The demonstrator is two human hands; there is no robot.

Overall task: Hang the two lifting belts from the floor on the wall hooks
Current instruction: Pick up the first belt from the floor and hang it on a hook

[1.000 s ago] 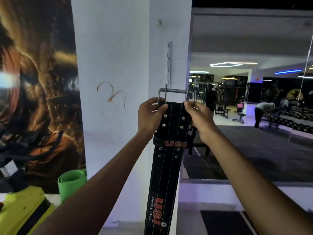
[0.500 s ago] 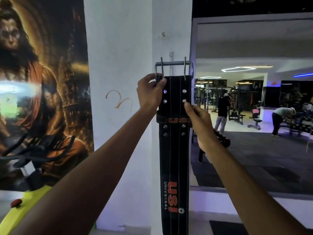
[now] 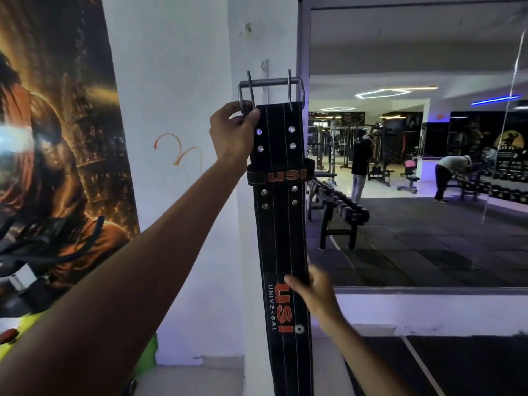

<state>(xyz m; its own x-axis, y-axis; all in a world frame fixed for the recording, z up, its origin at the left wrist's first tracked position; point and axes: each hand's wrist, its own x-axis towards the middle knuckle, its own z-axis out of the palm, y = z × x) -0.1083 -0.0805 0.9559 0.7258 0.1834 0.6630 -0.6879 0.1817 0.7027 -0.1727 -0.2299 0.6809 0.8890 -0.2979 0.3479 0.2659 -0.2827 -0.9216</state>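
A black lifting belt (image 3: 281, 238) with orange "USI" lettering hangs straight down in front of the white pillar's corner. Its steel buckle (image 3: 271, 82) is at the top, level with a thin metal hook strip (image 3: 265, 70) on the pillar. My left hand (image 3: 233, 130) pinches the belt's top left corner and the buckle's side. Lower down, my right hand (image 3: 313, 291) holds the strap's right edge beside the big logo, fingers across its front. Whether the buckle rests on the hook I cannot tell. A second belt is not in view.
A large wall mirror (image 3: 414, 167) fills the right side and reflects a dumbbell rack (image 3: 337, 212) and two people. A dark poster (image 3: 57, 138) covers the wall at left. A yellow-green exercise machine (image 3: 20, 332) stands low at left, close to my left arm.
The belt and buckle have risen up the pillar with my left hand. My right hand left the top of the belt and slid down the strap to the lower logo.
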